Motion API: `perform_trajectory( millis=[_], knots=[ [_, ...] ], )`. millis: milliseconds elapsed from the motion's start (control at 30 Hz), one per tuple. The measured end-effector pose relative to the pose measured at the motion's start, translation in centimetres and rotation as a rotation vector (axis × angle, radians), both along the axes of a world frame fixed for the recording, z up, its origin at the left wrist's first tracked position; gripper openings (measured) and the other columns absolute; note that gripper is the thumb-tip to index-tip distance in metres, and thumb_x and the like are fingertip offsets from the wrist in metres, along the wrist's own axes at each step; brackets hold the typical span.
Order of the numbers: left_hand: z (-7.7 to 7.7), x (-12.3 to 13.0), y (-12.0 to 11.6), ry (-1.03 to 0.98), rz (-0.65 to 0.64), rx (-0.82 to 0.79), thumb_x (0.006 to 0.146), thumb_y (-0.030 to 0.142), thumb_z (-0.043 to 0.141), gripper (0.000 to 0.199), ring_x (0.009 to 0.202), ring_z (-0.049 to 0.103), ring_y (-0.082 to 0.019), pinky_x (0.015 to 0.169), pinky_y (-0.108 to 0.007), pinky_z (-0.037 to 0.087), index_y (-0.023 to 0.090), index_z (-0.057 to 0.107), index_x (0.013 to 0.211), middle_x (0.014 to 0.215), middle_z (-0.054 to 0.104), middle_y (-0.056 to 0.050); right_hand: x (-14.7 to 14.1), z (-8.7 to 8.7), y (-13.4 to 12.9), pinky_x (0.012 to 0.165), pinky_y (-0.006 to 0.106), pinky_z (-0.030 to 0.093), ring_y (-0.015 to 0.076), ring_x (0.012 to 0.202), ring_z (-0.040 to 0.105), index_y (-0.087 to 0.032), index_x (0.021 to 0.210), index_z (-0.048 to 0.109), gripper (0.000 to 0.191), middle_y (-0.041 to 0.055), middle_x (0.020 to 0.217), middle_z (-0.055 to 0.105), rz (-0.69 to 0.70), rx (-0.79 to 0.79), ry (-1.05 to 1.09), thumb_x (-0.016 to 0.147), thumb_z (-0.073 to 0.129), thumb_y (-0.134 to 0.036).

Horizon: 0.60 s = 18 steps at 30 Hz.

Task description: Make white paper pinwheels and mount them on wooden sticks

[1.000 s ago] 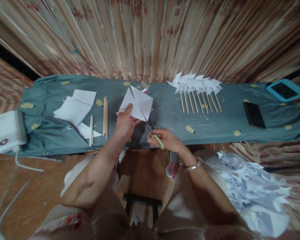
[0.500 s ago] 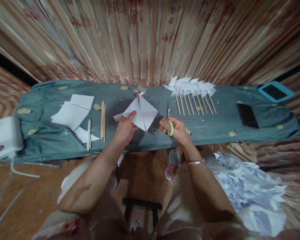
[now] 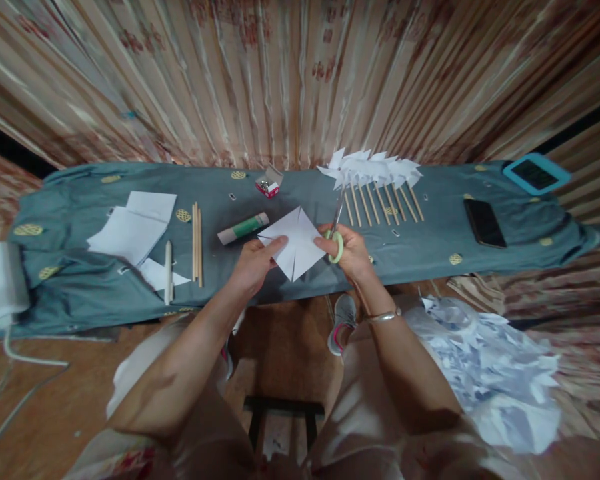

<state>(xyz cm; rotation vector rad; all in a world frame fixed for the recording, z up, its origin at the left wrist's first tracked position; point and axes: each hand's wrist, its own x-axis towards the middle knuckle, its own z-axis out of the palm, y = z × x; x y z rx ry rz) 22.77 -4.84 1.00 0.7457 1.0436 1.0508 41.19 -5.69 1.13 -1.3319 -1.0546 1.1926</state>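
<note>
A square of white paper [image 3: 296,245], with slits running in from its corners, is held up over the cloth-covered table. My left hand [image 3: 254,265] pinches its left corner between thumb and fingers. At the right corner, the thumb of my right hand [image 3: 349,252] presses on the paper. That same hand also keeps hold of scissors [image 3: 336,245] with pale green handles, their blades pointing away from me. Just beyond the paper lies a green and white tube [image 3: 243,228]. Farther back stands a small open box [image 3: 269,183] with shiny metal bits inside.
White paper pinwheels [image 3: 375,168] on wooden sticks lie in a row at the back right. To the left are paper sheets [image 3: 130,230], a white pen [image 3: 169,270] and loose sticks [image 3: 197,243]. A phone [image 3: 485,222] and a blue-framed device [image 3: 536,173] rest on the right.
The paper has come lower and turned, and my right hand has moved in to grip its right corner, scissors still in hand. The tube and box now show more fully.
</note>
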Motion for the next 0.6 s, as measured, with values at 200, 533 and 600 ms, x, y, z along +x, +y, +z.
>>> perform_trajectory(
  millis=[200, 533, 600],
  knots=[
    [-0.1, -0.1, 0.1, 0.026, 0.002, 0.07, 0.045, 0.04, 0.092, 0.041, 0.065, 0.066, -0.018, 0.066, -0.029, 0.052, 0.012, 0.074, 0.07, 0.073, 0.075, -0.007, 0.1, 0.2, 0.0, 0.05, 0.023, 0.029, 0.0073, 0.053, 0.038, -0.021, 0.08, 0.062, 0.048, -0.0087, 0.058, 0.047, 0.017, 0.006, 0.0, 0.05, 0.085, -0.05],
    [0.1, -0.9, 0.6, 0.134, -0.001, 0.087, 0.05, 0.037, 0.087, 0.03, 0.062, 0.063, -0.017, 0.062, -0.028, 0.053, 0.016, 0.072, 0.066, 0.069, 0.071, -0.004, 1.2, 0.9, -0.2, 0.053, 0.023, 0.031, 0.0076, 0.054, 0.038, -0.021, 0.077, 0.064, 0.038, -0.0087, 0.057, 0.047, -0.061, 0.029, 0.005, 0.05, 0.083, -0.039],
    [0.4, -1.2, 0.7, 0.125, -0.003, 0.095, 0.05, 0.037, 0.086, 0.03, 0.061, 0.062, -0.015, 0.065, -0.029, 0.054, 0.016, 0.07, 0.064, 0.065, 0.069, -0.003, 1.6, 0.9, -0.1, 0.052, 0.023, 0.03, 0.0073, 0.054, 0.038, -0.021, 0.077, 0.064, 0.036, -0.0088, 0.057, 0.047, -0.09, 0.044, 0.004, 0.051, 0.082, -0.038]
  ],
)
